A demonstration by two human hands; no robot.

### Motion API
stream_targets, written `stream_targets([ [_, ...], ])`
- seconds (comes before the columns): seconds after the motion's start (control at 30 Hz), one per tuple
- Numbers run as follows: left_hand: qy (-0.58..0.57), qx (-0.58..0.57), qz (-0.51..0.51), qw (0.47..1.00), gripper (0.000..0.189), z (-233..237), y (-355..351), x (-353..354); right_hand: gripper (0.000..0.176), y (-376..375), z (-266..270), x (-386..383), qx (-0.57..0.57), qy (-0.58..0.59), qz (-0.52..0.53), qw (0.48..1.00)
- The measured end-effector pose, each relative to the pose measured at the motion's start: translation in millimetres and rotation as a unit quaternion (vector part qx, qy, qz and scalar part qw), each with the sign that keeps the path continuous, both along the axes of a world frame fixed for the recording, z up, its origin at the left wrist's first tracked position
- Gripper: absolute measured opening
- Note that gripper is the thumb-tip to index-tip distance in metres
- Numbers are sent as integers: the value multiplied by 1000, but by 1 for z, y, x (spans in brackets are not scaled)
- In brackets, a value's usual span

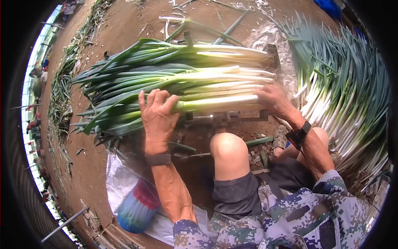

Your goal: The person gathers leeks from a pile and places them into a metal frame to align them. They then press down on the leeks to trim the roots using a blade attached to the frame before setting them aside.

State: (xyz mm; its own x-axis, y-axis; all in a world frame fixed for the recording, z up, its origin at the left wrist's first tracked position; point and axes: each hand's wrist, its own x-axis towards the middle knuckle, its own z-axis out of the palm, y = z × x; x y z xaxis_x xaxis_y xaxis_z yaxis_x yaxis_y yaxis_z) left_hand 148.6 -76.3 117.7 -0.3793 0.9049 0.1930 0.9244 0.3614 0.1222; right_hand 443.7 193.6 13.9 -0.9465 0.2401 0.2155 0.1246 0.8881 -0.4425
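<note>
Bare brown ground (93,170) is spreading around you, with leaf litter (62,99) running along its left side; above it, a dark metal frame (188,38) is carrying a layer of green onions (166,76), which are lying crosswise before your knees, leaves pointing left and white ends pointing right; your left hand (158,114) is grasping the nearest green onions where the leaves are turning pale, its fingers curling over them; your right hand (274,100) is gripping at their white ends, its fingertips partly hidden; a dark band (158,159) is circling your left wrist, and a black watch (299,135) your right; beyond your right hand, a large heap (342,91) of more onions is slanting over the ground; near your left forearm, a blue and red bundle (138,207) is resting against white sheeting (118,172).
</note>
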Motion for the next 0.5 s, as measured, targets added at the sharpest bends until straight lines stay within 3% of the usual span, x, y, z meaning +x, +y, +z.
stream_targets([
  [0.07, -43, -14, 10, 999, 51, -25, -12, 2, 29, -7, -9, 1, -2, -33, -15, 999],
  [0.2, 1, 50, 22, 998, 55, -59, -9, 4, 27, -18, -19, 5, 30, -22, -63, 997],
  [0.33, -1, 47, 9, 999, 52, -68, -10, -2, 27, -25, -23, 0, 46, -73, -96, 992],
  [0.37, 1, 43, 10, 999, 50, -69, -10, -3, 38, -25, -26, 0, 47, -71, -93, 992],
  [0.5, -4, 45, 11, 999, 48, -75, -8, -2, 34, -19, -34, 4, 24, -71, -80, 994],
])
